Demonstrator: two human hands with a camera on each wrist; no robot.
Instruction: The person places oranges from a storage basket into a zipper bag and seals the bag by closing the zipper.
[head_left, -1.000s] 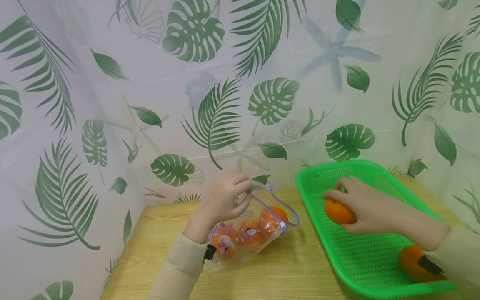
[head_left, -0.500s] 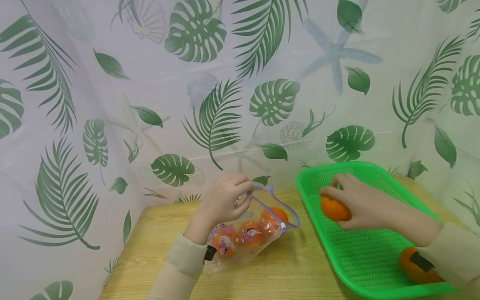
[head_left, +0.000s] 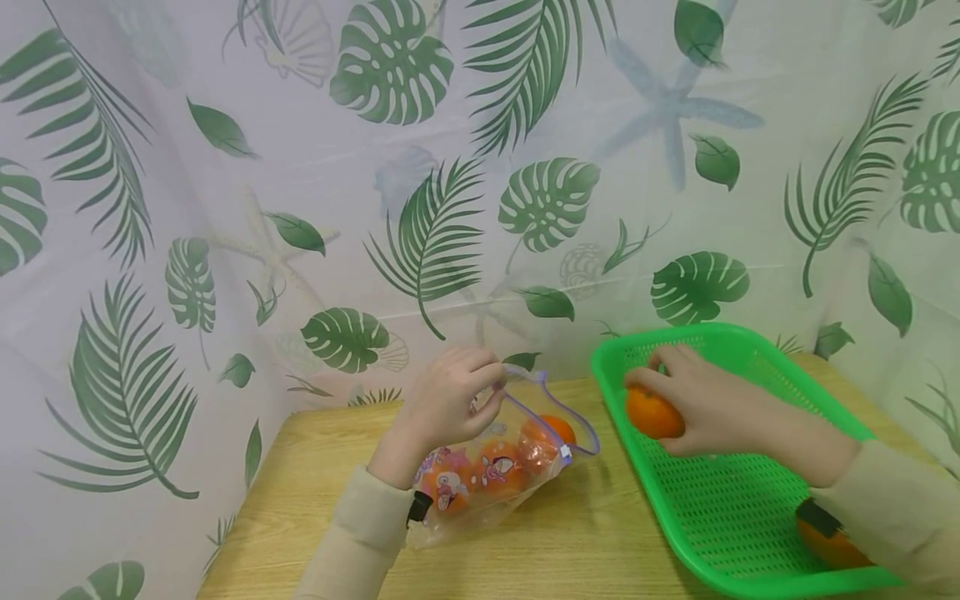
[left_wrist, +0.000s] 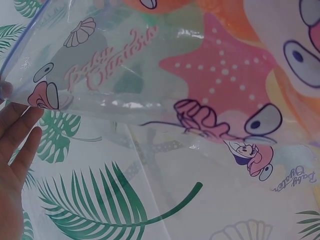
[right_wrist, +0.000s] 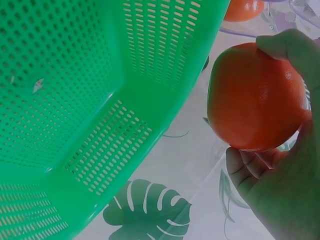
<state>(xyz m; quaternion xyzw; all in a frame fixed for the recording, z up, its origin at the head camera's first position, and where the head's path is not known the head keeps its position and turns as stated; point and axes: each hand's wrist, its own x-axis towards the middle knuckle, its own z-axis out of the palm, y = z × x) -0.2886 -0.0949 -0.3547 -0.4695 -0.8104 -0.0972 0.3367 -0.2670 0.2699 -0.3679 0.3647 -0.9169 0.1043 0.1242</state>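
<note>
Now | right hand (head_left: 705, 408) grips orange (head_left: 654, 413) above green basket (head_left: 750, 517) | left hand (head_left: 450, 400) pinches bag (head_left: 495, 475) rim (mouth narrow) | risk: orange catches rim, rolls off desk (head_left: 570, 542)

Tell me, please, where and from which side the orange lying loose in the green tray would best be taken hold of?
Probably from above, fingers closing round its middle. That orange lies at the near end of the green tray, half hidden under the right sleeve, so only its rounded top shows. The tray's raised rim blocks a low sideways approach. The right hand already grips another orange, so it is not free.
</note>
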